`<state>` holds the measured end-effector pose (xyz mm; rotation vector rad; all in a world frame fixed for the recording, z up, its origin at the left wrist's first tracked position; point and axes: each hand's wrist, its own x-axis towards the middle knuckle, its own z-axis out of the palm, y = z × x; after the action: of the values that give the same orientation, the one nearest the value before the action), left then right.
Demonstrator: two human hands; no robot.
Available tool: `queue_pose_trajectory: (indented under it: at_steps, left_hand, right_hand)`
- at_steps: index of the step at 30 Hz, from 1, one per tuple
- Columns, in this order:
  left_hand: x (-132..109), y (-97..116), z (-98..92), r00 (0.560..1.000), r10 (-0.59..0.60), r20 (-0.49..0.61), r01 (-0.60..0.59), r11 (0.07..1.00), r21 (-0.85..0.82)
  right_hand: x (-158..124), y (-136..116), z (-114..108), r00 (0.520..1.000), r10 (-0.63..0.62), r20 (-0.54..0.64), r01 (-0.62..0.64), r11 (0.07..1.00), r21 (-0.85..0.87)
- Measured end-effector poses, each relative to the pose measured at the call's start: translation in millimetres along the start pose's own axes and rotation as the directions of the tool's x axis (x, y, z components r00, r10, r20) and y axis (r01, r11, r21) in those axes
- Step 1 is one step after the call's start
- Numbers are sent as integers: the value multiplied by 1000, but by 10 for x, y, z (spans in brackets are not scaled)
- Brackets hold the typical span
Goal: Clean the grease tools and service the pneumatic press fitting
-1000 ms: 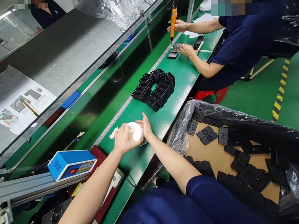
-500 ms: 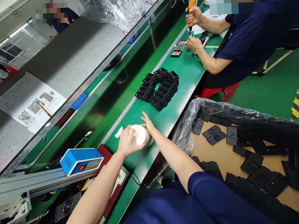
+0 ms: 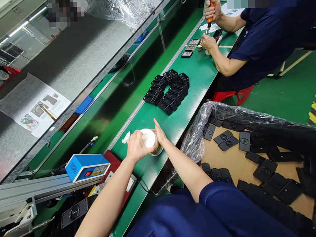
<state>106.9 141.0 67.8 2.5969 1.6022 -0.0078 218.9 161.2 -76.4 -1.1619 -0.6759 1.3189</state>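
A round jar (image 3: pixel 158 150) with a white lid (image 3: pixel 149 138) stands at the near part of the green bench. My left hand (image 3: pixel 135 146) is closed around the lid from the left, its thumb along the front edge. Against the jar's right side rests my right hand (image 3: pixel 160 135), its index finger pointing up and away; the other fingers are partly hidden behind the jar. A crumpled white tissue (image 3: pixel 126 137) lies just left of my left hand. Farther along the bench, several black plastic housings (image 3: pixel 174 93) stand in a curved double row.
A blue box with a red switch (image 3: pixel 87 167) is at my left. To the right, a plastic-lined carton (image 3: pixel 244 164) holds several black speaker panels (image 3: pixel 245 141). A co-worker's hands (image 3: pixel 209 42) use an orange electric screwdriver (image 3: pixel 210 20) near small screw trays (image 3: pixel 187 54).
My right hand's fingers have come closer together beside the jar. My left hand has shifted slightly on the lid. The co-worker's screwdriver has moved a little in the view.
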Motion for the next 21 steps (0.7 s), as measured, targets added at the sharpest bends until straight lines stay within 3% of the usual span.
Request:
queue_pose_trajectory:
  at_steps: [6, 10, 12, 15, 18, 21]
  left_hand:
    - [-57, 191, -38, 964, -263, 29, 263, 965, 4]
    - [-90, 249, -61, 943, -332, 11, 332, 943, 28]
    - [-119, 233, -63, 949, -315, -12, 315, 948, 33]
    - [-188, 141, -45, 983, -181, 13, 181, 983, 8]
    - [-260, 35, -22, 998, -21, 66, 21, 1000, 1]
    - [-295, -9, -11, 998, 25, 62, -28, 999, 36]
  right_hand:
    - [-139, -5, -9, 997, -9, -71, 10, 1000, 18]
    - [-227, -4, 32, 996, -13, -84, 14, 1000, 3]
    - [-260, -14, 41, 997, -10, -78, 11, 1000, 9]
    - [-218, -74, 38, 999, 6, -32, -5, 999, 37]
    - [-74, -164, 46, 995, 47, 88, -53, 996, 70]
    - [48, -223, 74, 973, 100, 210, -116, 991, 66]
